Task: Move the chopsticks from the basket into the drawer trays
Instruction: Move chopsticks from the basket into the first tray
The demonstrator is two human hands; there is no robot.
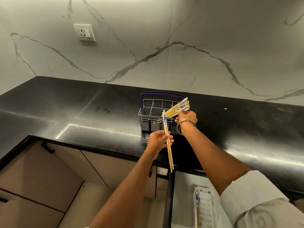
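In front of the grey wire cutlery basket (157, 119) on the black worktop (82, 112), the left hand (158, 141) pinches a pair of wooden chopsticks with blue-patterned tops (167, 142), probably ready for the white drawer tray (205, 209) below. At the basket's right side, the right hand (186, 118) grips the leaning bundle of remaining chopsticks (178, 107), probably to lift more out.

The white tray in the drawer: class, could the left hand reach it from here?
Probably yes: the left hand, holding two chopsticks, has open space down to the tray.
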